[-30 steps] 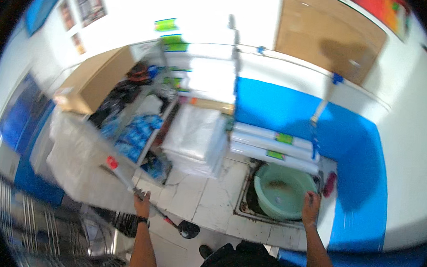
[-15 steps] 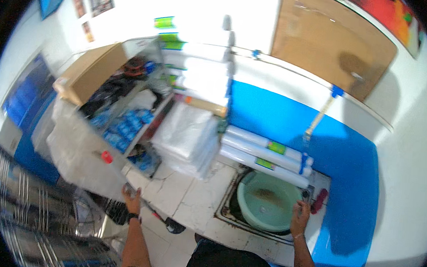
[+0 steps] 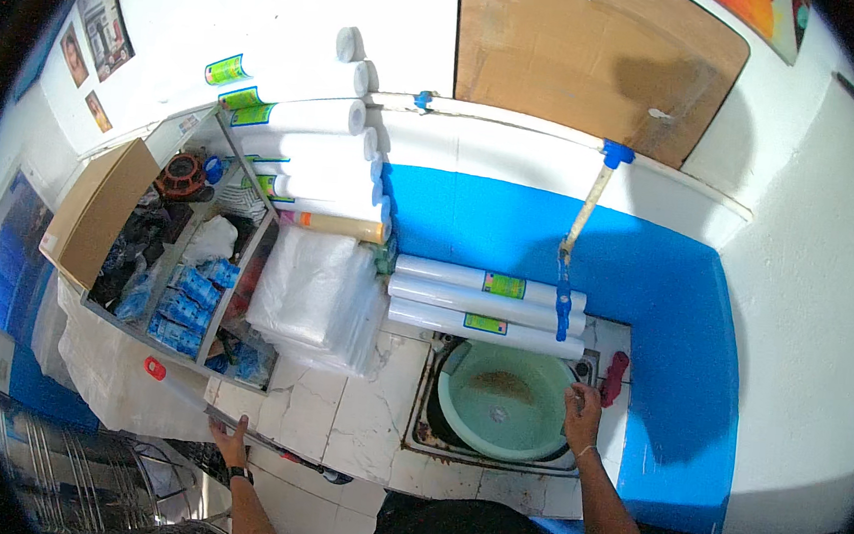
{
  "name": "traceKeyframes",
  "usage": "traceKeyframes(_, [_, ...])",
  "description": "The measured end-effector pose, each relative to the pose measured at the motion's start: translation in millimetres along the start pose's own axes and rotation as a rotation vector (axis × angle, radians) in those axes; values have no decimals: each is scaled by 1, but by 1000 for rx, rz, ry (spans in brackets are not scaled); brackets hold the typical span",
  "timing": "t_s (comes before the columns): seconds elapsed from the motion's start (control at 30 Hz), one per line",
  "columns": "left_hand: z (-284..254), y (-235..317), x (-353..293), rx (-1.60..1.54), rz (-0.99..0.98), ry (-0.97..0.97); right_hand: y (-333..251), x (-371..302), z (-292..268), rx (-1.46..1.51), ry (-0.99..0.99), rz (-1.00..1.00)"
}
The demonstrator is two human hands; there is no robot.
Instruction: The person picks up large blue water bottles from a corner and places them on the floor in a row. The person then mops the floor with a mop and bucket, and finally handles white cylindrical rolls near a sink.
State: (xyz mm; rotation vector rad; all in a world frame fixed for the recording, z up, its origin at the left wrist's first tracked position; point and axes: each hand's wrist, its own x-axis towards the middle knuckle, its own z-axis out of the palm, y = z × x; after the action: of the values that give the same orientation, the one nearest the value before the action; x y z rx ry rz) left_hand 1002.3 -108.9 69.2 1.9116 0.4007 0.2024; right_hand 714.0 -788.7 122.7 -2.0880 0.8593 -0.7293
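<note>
Below, right hand (image 3: 582, 412) grips green basin (image 3: 501, 403) rim; left hand (image 3: 231, 442) holds long tool (image 3: 234, 423). Steady the basin before lifting.

We see a white wall (image 3: 297, 6) with a blue lower band (image 3: 491, 222), a brown board (image 3: 585, 49), and cracked white tiles (image 3: 335, 410).

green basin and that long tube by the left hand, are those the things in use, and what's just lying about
In hand:
right hand on the rim of the green basin
left hand on the long tube with a red cap

Lying about:
white filter rolls
cardboard box
blue packets
</note>
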Motion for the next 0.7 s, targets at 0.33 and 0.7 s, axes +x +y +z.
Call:
traceKeyframes(0.33, [16, 62, 8, 35, 199, 108, -5, 23, 21, -24, -38, 17])
traceKeyframes(0.7, [119, 69, -93, 533, 783, 454, 31, 122, 51, -293, 88, -56])
